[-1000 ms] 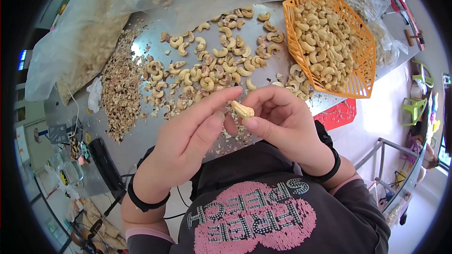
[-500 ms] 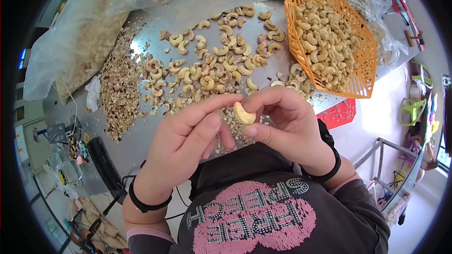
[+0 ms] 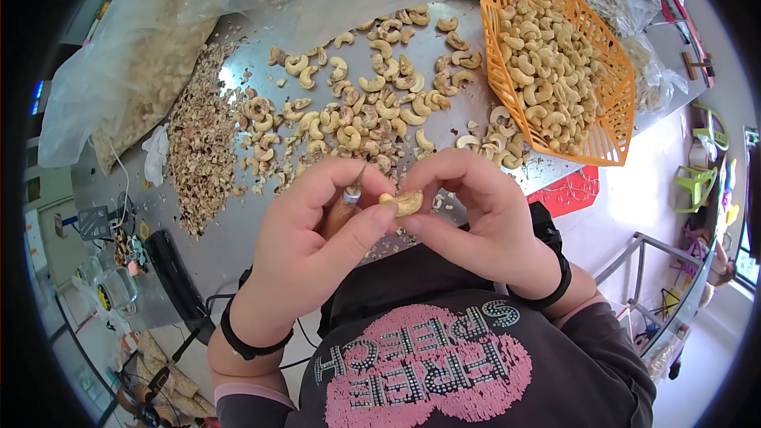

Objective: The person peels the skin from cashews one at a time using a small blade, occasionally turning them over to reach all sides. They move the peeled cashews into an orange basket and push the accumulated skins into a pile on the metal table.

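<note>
A single pale cashew (image 3: 403, 204) is held between both hands in front of the chest. My left hand (image 3: 321, 230) has its thumb against the nut's left end, and a small knife (image 3: 350, 194) with a wooden handle and a thin blade lies in its curled fingers. My right hand (image 3: 468, 210) pinches the nut's right end between thumb and fingers. Beyond the hands, loose cashews (image 3: 349, 123) with some brown skin are spread on the metal table (image 3: 218, 250). An orange basket (image 3: 626, 115) full of peeled cashews stands at the right.
A heap of skin flakes (image 3: 198, 143) lies left of the loose nuts. Clear plastic bags (image 3: 127, 63) of nuts stand at the left and back. Near the left edge is a black cylindrical object (image 3: 170, 269). A red object (image 3: 567, 190) shows below the basket.
The cashew has turned from upright to nearly level, and my left thumb now touches it. My left hand has rotated, bringing the knife into sight.
</note>
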Demonstrator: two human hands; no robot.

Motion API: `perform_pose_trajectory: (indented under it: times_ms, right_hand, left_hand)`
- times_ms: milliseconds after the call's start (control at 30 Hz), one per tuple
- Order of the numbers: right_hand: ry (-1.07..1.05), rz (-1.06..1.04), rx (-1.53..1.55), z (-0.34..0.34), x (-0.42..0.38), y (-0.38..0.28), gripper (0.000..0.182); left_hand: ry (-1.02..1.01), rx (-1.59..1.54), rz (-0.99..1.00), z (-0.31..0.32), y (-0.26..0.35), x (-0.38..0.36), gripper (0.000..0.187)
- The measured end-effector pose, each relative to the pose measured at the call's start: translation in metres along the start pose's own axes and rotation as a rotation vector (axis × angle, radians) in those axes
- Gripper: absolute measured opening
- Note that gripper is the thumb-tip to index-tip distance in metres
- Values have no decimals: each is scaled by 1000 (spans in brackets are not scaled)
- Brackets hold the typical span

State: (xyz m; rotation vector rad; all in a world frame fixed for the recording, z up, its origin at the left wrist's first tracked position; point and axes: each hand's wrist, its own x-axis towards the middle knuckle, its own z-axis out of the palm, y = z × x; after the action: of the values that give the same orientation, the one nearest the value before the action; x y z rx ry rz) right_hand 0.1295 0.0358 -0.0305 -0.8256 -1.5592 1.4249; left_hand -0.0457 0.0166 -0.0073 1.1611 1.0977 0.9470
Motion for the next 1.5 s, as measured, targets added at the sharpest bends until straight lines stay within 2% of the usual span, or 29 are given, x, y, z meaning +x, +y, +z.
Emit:
perform_pose_trajectory:
  times_ms: [33, 467, 533, 567, 633, 833, 1067, 1233, 1400, 1500]
  right_hand:
    - [14, 34, 39, 1, 1, -3, 24]
    - [-3, 128, 258, -2, -1, -3, 23]
    - [0, 138, 313, -2, -1, -2, 23]
    - [3, 147, 368, -2, -1, -1, 23]
    - [13, 144, 355, -3, -2, 0, 23]
    - [47, 80, 296, -3, -2, 2, 24]
    - [59, -39, 143, -2, -1, 3, 21]
    - [78, -35, 100, 0, 0, 4, 20]
    - [52, -41, 85, 0, 0, 2, 21]
    - [63, 16, 199, 2, 1, 1, 19]
  left_hand:
    - [4, 57, 63, -1, -1, 0, 16]
    - [-42, 182, 88, -2, 7, -4, 16]
    - [-73, -162, -13, 0, 6, -4, 19]
    - [-74, -162, -13, -1, 6, -4, 19]
    - [-129, -146, -30, -4, 6, -4, 26]
    - [-135, -211, -88, -1, 8, -4, 29]
    - [-96, -235, -186, 2, 4, -5, 24]
    - [-133, -164, -331, -2, 11, -5, 19]
    - [-53, -180, -296, 1, 15, -3, 16]
    - [-22, -116, -268, 2, 13, -3, 15]
